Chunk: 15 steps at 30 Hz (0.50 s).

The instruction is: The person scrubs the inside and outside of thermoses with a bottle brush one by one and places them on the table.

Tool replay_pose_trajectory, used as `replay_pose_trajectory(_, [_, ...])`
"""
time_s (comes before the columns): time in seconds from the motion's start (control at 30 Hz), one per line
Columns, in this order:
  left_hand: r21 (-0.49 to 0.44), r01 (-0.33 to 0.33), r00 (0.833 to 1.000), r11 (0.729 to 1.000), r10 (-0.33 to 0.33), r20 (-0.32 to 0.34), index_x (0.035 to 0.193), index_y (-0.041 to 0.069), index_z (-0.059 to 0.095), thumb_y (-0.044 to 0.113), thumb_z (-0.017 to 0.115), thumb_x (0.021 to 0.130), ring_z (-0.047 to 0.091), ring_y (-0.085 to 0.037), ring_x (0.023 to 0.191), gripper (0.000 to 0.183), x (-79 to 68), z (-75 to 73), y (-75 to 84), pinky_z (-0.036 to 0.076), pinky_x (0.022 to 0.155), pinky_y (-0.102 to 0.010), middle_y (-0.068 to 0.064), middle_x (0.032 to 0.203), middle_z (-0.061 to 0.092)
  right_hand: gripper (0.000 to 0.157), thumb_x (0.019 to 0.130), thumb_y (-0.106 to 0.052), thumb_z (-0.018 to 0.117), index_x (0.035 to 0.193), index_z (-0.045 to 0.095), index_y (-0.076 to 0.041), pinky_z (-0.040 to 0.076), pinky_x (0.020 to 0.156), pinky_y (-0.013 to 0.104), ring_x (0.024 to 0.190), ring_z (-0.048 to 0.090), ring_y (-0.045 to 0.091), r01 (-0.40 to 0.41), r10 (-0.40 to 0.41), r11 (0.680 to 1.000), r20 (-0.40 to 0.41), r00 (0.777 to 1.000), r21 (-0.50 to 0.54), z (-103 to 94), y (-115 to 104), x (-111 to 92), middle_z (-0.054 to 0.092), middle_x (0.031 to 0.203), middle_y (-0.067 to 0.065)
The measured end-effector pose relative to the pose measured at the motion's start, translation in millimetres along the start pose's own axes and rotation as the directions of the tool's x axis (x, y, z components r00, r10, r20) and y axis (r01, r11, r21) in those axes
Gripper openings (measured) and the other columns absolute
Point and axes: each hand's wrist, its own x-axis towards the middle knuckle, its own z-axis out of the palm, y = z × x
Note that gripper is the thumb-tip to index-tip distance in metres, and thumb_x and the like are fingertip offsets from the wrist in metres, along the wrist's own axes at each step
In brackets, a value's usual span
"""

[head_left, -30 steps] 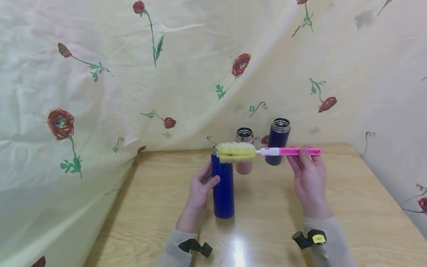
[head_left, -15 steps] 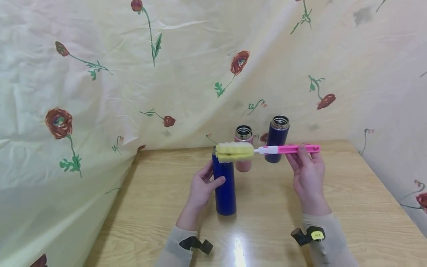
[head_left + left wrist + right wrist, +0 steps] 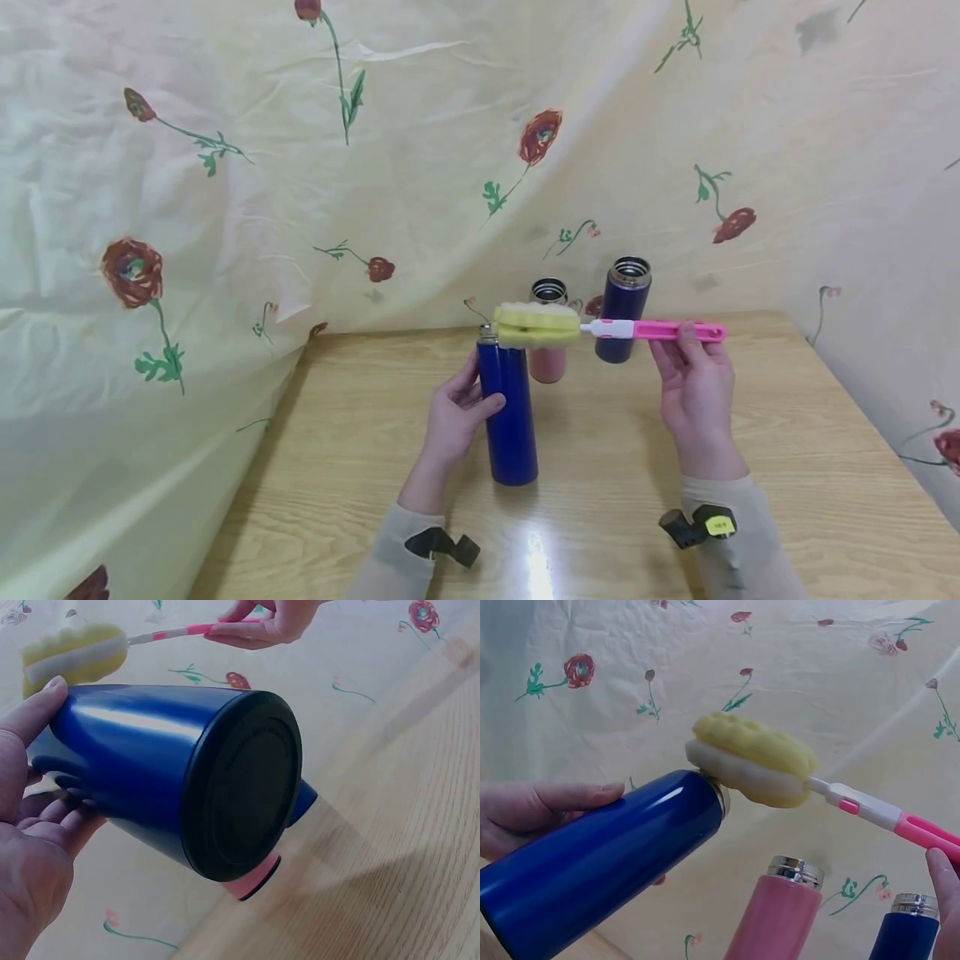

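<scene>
My left hand [image 3: 453, 417] grips a tall blue bottle [image 3: 512, 425] by its upper half, thumb across the front. The bottle is tilted, and its black base [image 3: 244, 787] faces the left wrist camera. My right hand [image 3: 699, 392] pinches the pink handle [image 3: 678, 331] of a bottle brush, which lies level in the air. The brush's yellow and white sponge head [image 3: 754, 761] is right at the metal rim [image 3: 721, 796] of the blue bottle, outside its mouth. In the head view, the sponge overlaps the bottle's top.
Behind the brush, a pink bottle [image 3: 548, 367] and a dark blue bottle [image 3: 624, 308] stand uncapped on the wooden table [image 3: 360, 433]. A flowered cloth [image 3: 420, 167] hangs along the back and left side. Both wrists carry small cameras.
The brush has moved slightly up and to the right against the blue bottle. The bottle's base has swung a little to the right, so it leans more. Both hands keep their holds.
</scene>
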Motion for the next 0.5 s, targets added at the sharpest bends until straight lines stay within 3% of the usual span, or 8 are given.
replay_pose_trajectory(0.3, [-0.009,-0.026,0.999,1.000,0.026,0.047,0.163,-0.003,0.033,0.012,0.087,0.091,0.049,-0.041,0.145,0.091,-0.6,-4.3,1.1,0.051,0.111,-0.038,-0.022,0.168,0.036,0.018,0.102,-0.009,0.072,0.114,0.061,0.000,0.060,0.093,0.032,0.093,0.078,0.021,-0.004,0.007,0.996,0.038,0.999,-0.084,-2.4,-0.3,0.1,0.073,0.100,0.013])
replay_pose_trajectory(0.5, [0.014,-0.016,0.998,1.000,0.015,0.068,0.164,-0.001,0.033,0.019,0.087,0.093,0.052,-0.040,0.144,0.091,0.6,-7.0,1.7,0.053,0.110,-0.038,-0.020,0.168,0.037,0.012,0.105,-0.008,0.068,0.112,0.062,0.000,0.059,0.095,0.033,0.093,0.077,0.021,-0.043,0.052,0.993,0.080,0.995,-0.109,-4.9,-2.3,3.9,0.073,0.100,0.012])
